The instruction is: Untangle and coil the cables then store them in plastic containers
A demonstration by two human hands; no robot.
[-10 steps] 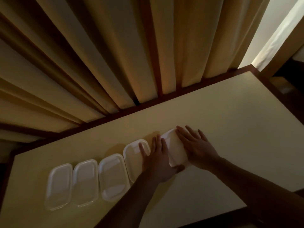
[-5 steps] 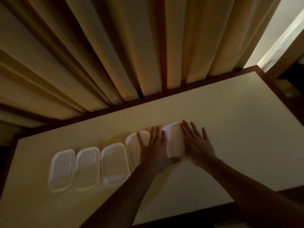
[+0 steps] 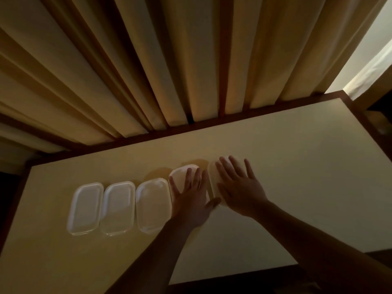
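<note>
White plastic is under both palms. The right hand (image 3: 239, 187) lies flat on the last container (image 3: 212, 181) at the right end of the row. Its fingers are straight and spread, and they hold nothing; they only press on the lid. The left hand (image 3: 192, 200) lies in the same flat way on the fourth container (image 3: 180, 175), just beside, with the thumb reaching toward the right hand. Neither hand is curled round anything.

The two containers stand side by side, almost touching. Each has its long axis pointing away from the person, toward the curtain, and the fingers of each hand lie along that axis. The right hand is the nearer one for the end container, the left hand for its neighbour. I judge that this is a last pressing or aligning of the lids, so any coming move would be straight down or a small slide along the row.

To the left, three other containers (image 3: 118, 207) continue the row, close together and in the same direction. No cables are visible; whether they are inside the closed containers I cannot tell, because the light is weak.

All this stands on a pale yellow table (image 3: 286, 177) with a dark wooden edge (image 3: 212, 124). Behind the table hangs a long pleated curtain (image 3: 191, 60). The room is dim, and a bright strip of wall (image 3: 369, 49) shows at the upper right.
</note>
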